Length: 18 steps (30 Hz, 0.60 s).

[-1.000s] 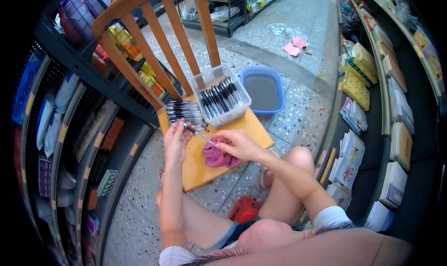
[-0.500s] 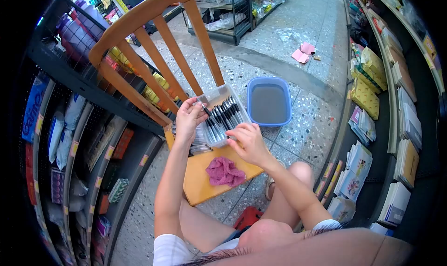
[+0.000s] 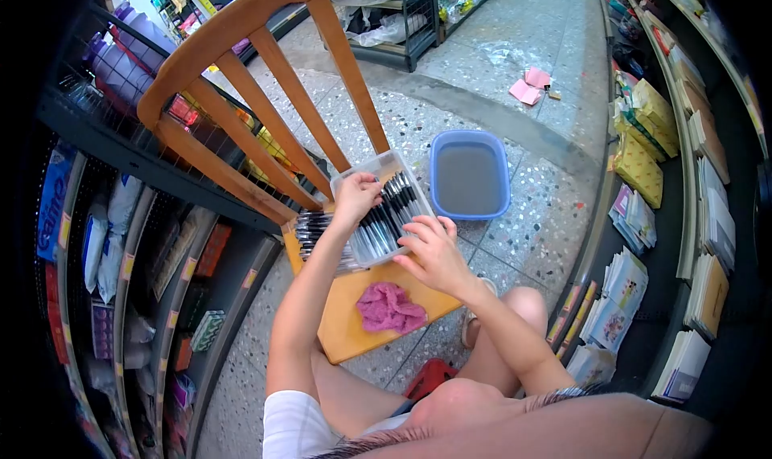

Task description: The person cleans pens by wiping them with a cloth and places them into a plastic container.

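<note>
A clear plastic box [image 3: 366, 260] full of black-and-clear pens [image 3: 400, 198] stands tilted on the wooden chair's seat [image 3: 342, 318]. My left hand [image 3: 356, 200] is over the box's left part, with thumb and fingertips pinched at a pen among the others; the hand partly hides it. My right hand [image 3: 434, 250] grips the box's right side, fingers curled at the rim. More pens [image 3: 310, 234] lie in a row on the seat, left of the box and partly behind my left forearm. A crumpled purple cloth [image 3: 390, 307] lies on the seat in front of the box.
A blue basin [image 3: 469, 174] of greyish water stands on the floor right of the chair. The chair's slatted back [image 3: 265, 73] rises behind the box. Stocked shelves [image 3: 173, 298] line the left, with notebooks [image 3: 615, 298] on the right. Pink paper [image 3: 531, 87] lies farther off.
My left hand has moved right and down with the pen, from above the box's left edge to among the pens inside. My right hand has stayed at the box's side.
</note>
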### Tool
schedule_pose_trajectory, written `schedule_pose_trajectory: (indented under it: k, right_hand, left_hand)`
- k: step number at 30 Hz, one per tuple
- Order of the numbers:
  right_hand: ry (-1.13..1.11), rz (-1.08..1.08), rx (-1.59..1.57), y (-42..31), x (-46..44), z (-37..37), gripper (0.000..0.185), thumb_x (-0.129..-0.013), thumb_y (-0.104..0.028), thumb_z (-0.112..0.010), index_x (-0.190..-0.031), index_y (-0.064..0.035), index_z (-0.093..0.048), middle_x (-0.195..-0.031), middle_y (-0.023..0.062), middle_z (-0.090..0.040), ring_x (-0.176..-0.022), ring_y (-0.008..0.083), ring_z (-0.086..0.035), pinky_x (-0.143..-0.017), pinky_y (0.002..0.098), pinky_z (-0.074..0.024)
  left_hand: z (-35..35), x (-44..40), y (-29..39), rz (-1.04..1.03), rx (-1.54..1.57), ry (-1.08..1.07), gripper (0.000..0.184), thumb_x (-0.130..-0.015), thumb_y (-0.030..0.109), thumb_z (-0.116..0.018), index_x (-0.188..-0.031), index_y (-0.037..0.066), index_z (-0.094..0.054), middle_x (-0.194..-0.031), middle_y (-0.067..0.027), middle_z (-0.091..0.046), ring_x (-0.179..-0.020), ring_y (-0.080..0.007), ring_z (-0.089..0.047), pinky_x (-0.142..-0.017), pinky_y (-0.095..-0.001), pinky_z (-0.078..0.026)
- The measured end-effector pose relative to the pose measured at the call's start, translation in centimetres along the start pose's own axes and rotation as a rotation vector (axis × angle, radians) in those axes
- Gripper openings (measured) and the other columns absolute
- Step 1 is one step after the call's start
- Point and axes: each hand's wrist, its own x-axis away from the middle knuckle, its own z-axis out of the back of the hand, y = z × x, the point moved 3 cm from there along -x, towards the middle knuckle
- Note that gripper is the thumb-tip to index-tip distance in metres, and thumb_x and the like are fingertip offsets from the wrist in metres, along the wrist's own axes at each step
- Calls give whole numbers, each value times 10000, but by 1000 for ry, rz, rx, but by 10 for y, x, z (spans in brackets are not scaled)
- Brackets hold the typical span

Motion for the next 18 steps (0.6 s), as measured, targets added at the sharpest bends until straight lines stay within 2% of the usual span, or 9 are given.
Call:
schedule_pose_trajectory:
  k: [1,5,18]
  right_hand:
    - [-13,0,0,0,0,1,245,-750,-274,-672,-891,-80,-623,-1040,80,-569,-1098,250,-471,-953,450,-266]
    - [-19,2,-1,-1,0,2,246,-753,-271,-674,-897,-79,-619,-1051,80,-567,-1103,248,-471,-950,443,-270]
    - [-33,19,4,3,1,0,246,-741,-254,-685,-907,-84,-622,-1025,75,-577,-1089,240,-480,-946,430,-276]
  left_hand:
    - [-2,-2,-2,-10,-58,29,207,-815,79,-640,-970,-32,-559,-766,-60,-625,-621,-111,-608,-544,-210,-518]
    - [-3,-9,-8,-40,-237,86,236,-757,76,-673,-935,-65,-608,-732,-101,-664,-579,-144,-649,-521,-234,-516]
    - [-6,-10,-5,-35,-236,61,196,-798,107,-644,-847,-83,-650,-672,-106,-653,-545,-150,-650,-482,-243,-518]
